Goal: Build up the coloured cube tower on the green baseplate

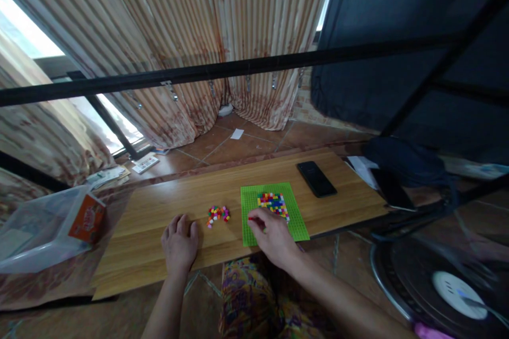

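Note:
On the wooden board lies a green studded baseplate [295, 219], its upper middle covered with small multicoloured bricks [274, 202]. My right hand [274, 235] is over the plate's near half, with thumb and forefinger pinching a tiny red brick [250, 218]. It hides part of the plate and of the coloured patch. Left of the plate is a small loose pile of mixed-colour bricks [218, 213]. My left hand [180, 242] rests palm down on the wood beside that pile, fingers stretched out and holding nothing.
A black phone [316, 178] lies on the wooden board [151, 222], right of the plate. At the left stands a clear plastic bin [43, 233] with an orange label. A dark metal rail [238, 69] crosses beyond the board. A round fan-like object [437, 280] sits at lower right.

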### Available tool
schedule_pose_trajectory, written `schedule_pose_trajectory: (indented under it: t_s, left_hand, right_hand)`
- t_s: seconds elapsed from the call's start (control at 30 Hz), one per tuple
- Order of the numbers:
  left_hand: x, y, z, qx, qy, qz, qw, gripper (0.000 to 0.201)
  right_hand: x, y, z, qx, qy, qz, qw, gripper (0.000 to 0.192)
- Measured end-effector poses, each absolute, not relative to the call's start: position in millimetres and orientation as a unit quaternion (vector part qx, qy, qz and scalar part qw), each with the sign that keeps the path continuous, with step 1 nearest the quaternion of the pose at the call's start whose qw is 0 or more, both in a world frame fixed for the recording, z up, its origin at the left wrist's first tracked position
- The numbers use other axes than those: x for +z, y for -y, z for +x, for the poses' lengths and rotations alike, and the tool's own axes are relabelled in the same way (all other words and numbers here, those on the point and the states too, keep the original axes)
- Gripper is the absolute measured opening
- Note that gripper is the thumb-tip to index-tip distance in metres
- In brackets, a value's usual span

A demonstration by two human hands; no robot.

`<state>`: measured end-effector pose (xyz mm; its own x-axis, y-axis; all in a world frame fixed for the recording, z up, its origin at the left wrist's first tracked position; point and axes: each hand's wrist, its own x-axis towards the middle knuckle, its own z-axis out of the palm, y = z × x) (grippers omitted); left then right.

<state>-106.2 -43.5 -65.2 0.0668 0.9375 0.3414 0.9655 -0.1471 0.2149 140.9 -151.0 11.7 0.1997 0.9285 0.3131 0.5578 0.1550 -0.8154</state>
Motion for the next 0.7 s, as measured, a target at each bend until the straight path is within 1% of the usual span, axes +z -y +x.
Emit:
schedule_pose_trajectory:
  t_s: [0.2,0.37,0.7]
  left_hand:
    - [-65.2,42.2,-106.7,-0.193,0.65,-0.733,0.047,0.049]
    - [-65.1,42.3,-107.2,-0.194,0.65,-0.734,0.043,0.048]
    - [-63.3,43.6,-105.7,-0.199,0.653,-0.73,0.04,0.047]
  right_hand:
    - [14.2,149.4,192.7,0.171,0.533,-0.649,0.515,0.016]
    - [0.4,140.3,227.1,0.146,0.495,-0.683,0.517,0.021]
    - [-24.8,116.7,233.1,0.195,0.472,-0.676,0.53,0.022]
